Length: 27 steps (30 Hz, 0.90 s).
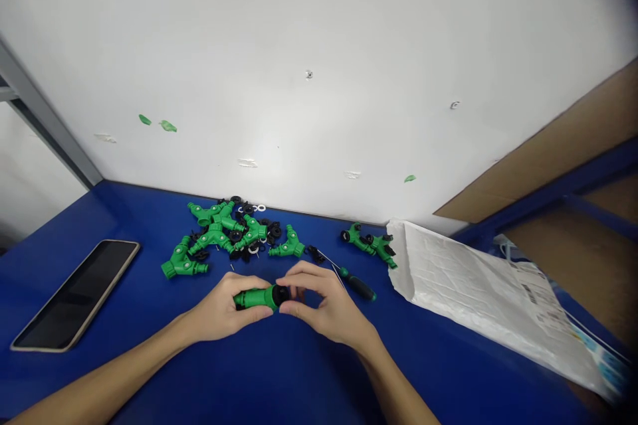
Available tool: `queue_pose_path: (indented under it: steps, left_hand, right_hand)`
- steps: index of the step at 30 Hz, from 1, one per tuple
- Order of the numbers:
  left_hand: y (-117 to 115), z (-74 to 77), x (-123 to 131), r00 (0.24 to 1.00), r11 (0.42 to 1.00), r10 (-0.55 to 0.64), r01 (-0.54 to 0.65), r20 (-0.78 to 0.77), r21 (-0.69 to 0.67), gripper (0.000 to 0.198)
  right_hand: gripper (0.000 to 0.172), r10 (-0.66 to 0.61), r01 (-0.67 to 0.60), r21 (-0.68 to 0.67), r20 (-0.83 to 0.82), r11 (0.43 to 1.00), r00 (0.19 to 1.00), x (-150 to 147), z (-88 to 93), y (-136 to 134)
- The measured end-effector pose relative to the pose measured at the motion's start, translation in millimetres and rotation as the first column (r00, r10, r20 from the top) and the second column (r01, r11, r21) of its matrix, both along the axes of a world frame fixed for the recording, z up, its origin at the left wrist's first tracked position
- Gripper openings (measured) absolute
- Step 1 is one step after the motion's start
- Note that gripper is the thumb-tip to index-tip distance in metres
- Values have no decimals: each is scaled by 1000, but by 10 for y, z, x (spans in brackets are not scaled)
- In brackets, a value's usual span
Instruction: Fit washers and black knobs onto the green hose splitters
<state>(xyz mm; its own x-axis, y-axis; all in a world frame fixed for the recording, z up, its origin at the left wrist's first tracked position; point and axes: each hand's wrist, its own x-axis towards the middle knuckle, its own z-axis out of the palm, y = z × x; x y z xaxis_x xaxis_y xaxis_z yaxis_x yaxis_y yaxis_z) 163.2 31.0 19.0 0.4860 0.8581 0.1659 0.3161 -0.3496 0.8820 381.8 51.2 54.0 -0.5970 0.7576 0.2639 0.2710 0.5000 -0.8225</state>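
**Small assembly workshop**
Blue workbench (84, 232), heaped green plastic hose splitters (214, 236), loose black rings (274, 231), green-handled screwdriver (356, 283), white wall (319, 66) behind.

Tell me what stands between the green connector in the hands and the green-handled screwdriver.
The right hand stands in the way: it cups the black end of the green connector, on the side toward the green-handled screwdriver.

Label (534, 292) on the white woven sack (463, 285), print unreadably small
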Motion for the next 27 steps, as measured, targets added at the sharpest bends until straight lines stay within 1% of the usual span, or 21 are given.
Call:
queue_pose_path:
  steps: [1,3,4,5,7,8,10,11,12,13,14,16,17,19,20,21,22,24,25,26,27]
  left_hand:
    - [-2,-2,-1,1000,1000,-11,11,5,-2,25]
    - [-7,-1,-1,1000,1000,-23,23,6,-9,26]
    - [-10,2,0,1000,1000,-22,22,5,-13,26]
    - [-11,5,0,1000,1000,-19,19,4,-15,26]
    - [-12,10,1,1000,1000,-16,16,7,-13,25]
    - [-12,11,1,1000,1000,-16,16,11,-9,25]
    - [-9,10,0,1000,1000,-17,17,13,-6,25]
    - [-8,9,0,1000,1000,-16,16,12,-9,26]
    - [-6,7,0,1000,1000,-16,16,10,-16,26]
    - [-4,5,-1,1000,1000,-15,15,9,-23,26]
    - [-2,3,-2,1000,1000,-13,14,9,-26,26]
    - [2,-2,-4,1000,1000,-5,5,13,-19,26]
    - [4,-4,-5,1000,1000,-2,3,12,-13,26]
    - [5,-7,-8,1000,1000,4,-4,4,2,27]
    - [5,-7,-9,1000,1000,6,-6,-1,7,27]
    - [5,-6,-9,1000,1000,3,-3,-6,7,28]
    - [5,-4,-10,1000,1000,0,0,-9,5,28]
    - [4,3,-10,1000,1000,-6,6,-8,4,27]
    - [4,6,-11,1000,1000,-7,7,-5,7,26]
    - [5,8,-11,1000,1000,-7,7,-2,12,26]
    - [5,10,-12,1000,1000,-7,7,1,18,26]
  right_hand:
    - [21,-46,45,10,9,999,999,-10,-7,1]
    - [23,-102,102,-3,31,995,994,-22,-18,4]
    - [23,-81,82,-31,38,996,996,-21,-18,6]
    - [24,-28,30,-67,33,997,999,-17,-15,9]
    - [34,69,-70,-124,-12,990,998,-8,-5,14]
    - [36,71,-74,-130,-27,989,997,-7,0,14]
    - [23,-20,19,-93,-9,996,1000,-11,5,9]
    - [21,-76,76,-65,5,995,997,-14,6,6]
    - [20,-106,107,-46,20,993,994,-15,7,2]
    - [20,-94,96,-43,38,994,995,-15,6,0]
    - [21,-49,52,-52,48,997,998,-13,4,-1]
    - [31,32,-30,-71,24,997,999,-8,-10,-1]
    - [31,26,-25,-62,13,998,1000,-7,-18,0]
    - [20,-60,60,-23,20,998,998,-7,-31,3]
    - [20,-94,94,-16,27,995,995,-6,-33,4]
    - [21,-90,91,-28,38,995,995,-5,-31,4]
    - [22,-48,50,-54,45,997,998,-3,-29,5]
    - [32,65,-63,-99,16,993,998,-2,-31,2]
    - [35,83,-83,-95,-6,992,997,-5,-38,0]
    - [31,62,-64,-74,-17,995,998,-10,-48,-4]
    - [26,11,-11,-44,-18,999,1000,-18,-59,-8]
